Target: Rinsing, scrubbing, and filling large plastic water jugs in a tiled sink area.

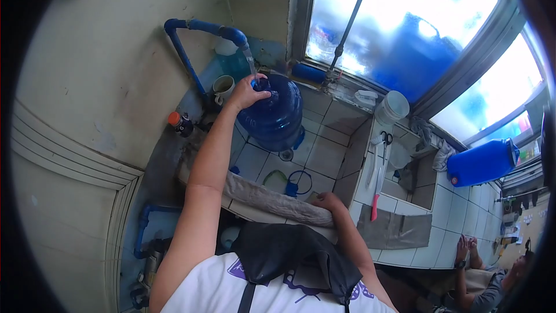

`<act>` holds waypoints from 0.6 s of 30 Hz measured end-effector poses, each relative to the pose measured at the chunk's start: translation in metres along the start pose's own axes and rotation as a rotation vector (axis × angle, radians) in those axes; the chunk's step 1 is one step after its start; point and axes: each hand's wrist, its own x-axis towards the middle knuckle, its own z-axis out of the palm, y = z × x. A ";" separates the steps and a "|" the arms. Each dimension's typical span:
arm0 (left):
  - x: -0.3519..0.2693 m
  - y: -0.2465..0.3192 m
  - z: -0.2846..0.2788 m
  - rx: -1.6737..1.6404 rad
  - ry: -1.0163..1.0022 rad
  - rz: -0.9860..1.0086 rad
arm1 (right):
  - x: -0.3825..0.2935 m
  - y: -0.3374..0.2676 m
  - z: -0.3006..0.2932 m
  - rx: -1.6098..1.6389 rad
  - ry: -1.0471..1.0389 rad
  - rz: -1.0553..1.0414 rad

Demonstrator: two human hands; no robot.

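A large blue water jug [278, 117] stands in a white-tiled basin [317, 152]. My left hand [254, 92] grips the jug's neck, its fingers around the mouth. Water runs from the end of a blue pipe [208, 27] down to that mouth. My right hand [328, 202] rests over the basin's front edge, by a rolled grey cloth [273, 198]; its fingertips touch a small yellowish thing, and whether they hold it is unclear. On the basin floor lie a blue cap with a ring [292, 189] and a green ring [274, 174], near the drain [286, 154].
A mug [223, 84] and an orange-capped bottle [180, 124] stand left. On the right are a white bucket [392, 106], scissors [386, 138], a pink-handled knife [375, 206] and a blue container [482, 163]. Another person [482, 287] sits at lower right.
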 end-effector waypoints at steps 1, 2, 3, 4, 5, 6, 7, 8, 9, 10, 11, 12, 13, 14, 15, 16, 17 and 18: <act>-0.001 0.002 0.000 0.006 -0.001 -0.014 | -0.002 -0.002 -0.001 -0.002 0.005 0.000; -0.001 0.001 0.000 0.006 -0.004 -0.014 | -0.002 -0.002 0.000 0.001 0.004 0.001; 0.000 0.000 0.001 -0.001 -0.001 -0.009 | -0.001 -0.001 0.000 -0.006 0.004 0.002; 0.000 -0.001 0.001 -0.007 0.001 -0.004 | 0.000 0.000 0.001 -0.013 0.003 0.002; 0.000 -0.003 0.001 -0.007 -0.001 -0.002 | 0.001 0.001 0.002 -0.010 0.004 0.003; 0.000 -0.003 0.001 -0.011 0.002 0.008 | 0.002 0.001 0.002 -0.024 0.005 0.008; 0.001 -0.004 0.001 -0.016 0.006 0.018 | 0.003 0.002 0.003 -0.038 0.006 0.013; 0.001 -0.005 0.001 -0.015 0.003 0.019 | 0.004 0.002 0.003 -0.035 0.007 0.014; 0.002 -0.004 0.000 -0.026 -0.012 0.007 | 0.005 0.003 0.003 -0.037 0.004 0.016; 0.002 -0.003 0.001 -0.037 -0.027 -0.004 | 0.006 0.004 0.003 -0.038 0.002 0.019; 0.004 -0.001 0.002 -0.038 -0.033 -0.001 | 0.005 0.005 0.003 -0.033 0.005 0.022; 0.004 -0.001 0.001 0.006 -0.014 0.015 | 0.003 0.003 0.001 -0.040 0.008 -0.011; 0.004 0.000 0.002 0.050 0.003 0.030 | -0.001 -0.003 -0.002 -0.045 0.012 -0.042; 0.003 0.002 0.003 0.051 -0.004 0.034 | -0.006 -0.008 -0.005 -0.038 0.015 -0.040; 0.000 0.011 0.006 0.191 0.012 0.081 | -0.014 -0.011 -0.011 0.170 0.013 -0.081; -0.005 0.021 0.007 0.335 0.032 0.128 | -0.022 -0.020 -0.018 0.378 0.009 -0.129; -0.012 0.032 0.008 0.333 0.023 0.139 | -0.032 -0.029 -0.025 0.388 0.019 -0.124; -0.024 0.051 0.008 0.438 -0.030 0.226 | -0.048 -0.043 -0.037 0.673 -0.012 -0.095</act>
